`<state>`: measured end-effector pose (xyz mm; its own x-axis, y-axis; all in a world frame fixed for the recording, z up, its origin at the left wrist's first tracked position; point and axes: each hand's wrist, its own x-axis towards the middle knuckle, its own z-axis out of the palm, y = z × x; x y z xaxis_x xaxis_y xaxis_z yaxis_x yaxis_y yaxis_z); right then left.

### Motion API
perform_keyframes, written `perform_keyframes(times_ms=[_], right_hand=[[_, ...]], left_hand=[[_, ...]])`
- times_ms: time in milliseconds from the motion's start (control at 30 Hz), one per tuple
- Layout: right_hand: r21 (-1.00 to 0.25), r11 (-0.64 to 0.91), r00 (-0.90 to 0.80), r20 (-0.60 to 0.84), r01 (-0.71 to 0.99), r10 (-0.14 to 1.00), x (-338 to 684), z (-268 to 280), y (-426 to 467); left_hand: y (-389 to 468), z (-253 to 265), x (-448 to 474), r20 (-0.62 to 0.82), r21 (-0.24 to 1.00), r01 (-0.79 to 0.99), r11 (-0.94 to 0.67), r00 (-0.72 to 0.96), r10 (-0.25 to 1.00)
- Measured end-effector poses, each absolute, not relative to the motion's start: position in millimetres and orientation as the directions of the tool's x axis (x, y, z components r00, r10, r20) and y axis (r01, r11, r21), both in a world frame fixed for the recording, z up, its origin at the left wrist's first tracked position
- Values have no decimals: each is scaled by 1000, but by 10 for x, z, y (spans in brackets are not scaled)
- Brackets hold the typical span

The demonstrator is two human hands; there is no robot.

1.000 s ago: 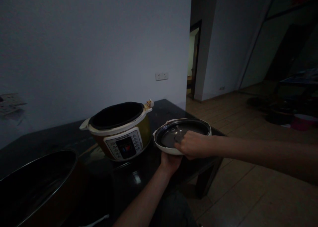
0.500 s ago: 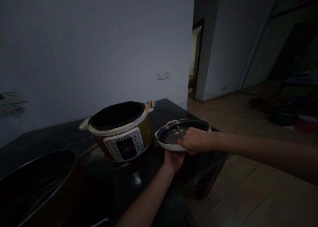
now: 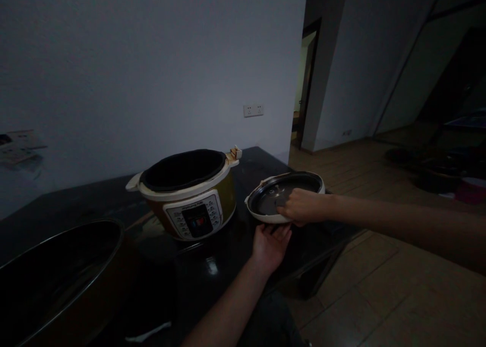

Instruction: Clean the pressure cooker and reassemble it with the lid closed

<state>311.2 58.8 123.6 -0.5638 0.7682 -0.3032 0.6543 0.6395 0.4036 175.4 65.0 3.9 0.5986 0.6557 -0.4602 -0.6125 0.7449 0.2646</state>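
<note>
An upturned round cooker lid (image 3: 265, 199), dark metal inside with a white rim, is above the table to the right of an electric pressure cooker (image 3: 172, 203). My right hand (image 3: 304, 206) grips the lid's near right edge, its fingers curled over the rim. Just below the near rim is my left hand (image 3: 270, 248), palm up with the fingers stretched out. Its fingertips reach under the lid, and whether they touch it I cannot tell. The cooker stands without a lid, showing its dark inside and a front panel with a display.
A large dark pot (image 3: 110, 266) with a shiny rim fills the near left. Both stand on a glossy black table (image 3: 212, 286) against a wall with a socket (image 3: 253, 110). Tiled floor (image 3: 364, 286) lies beyond the table's right edge.
My left hand has come down a little from the lid's underside, and its fingers now show, stretched out. My right hand keeps its hold on the rim. The view has shifted slightly.
</note>
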Motion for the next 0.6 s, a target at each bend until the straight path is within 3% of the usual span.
perform_keyframes(times_ms=[333,600], right_hand=[[454,566,-532,-215,688,819,3331,1071,664],[440,483,-443,-198,757,874,3410,1016,610]], left_hand=[[52,130,1012,-379,241,-494,835,745,550],[-195,-4,525,-439,247,-548,799,671,597]])
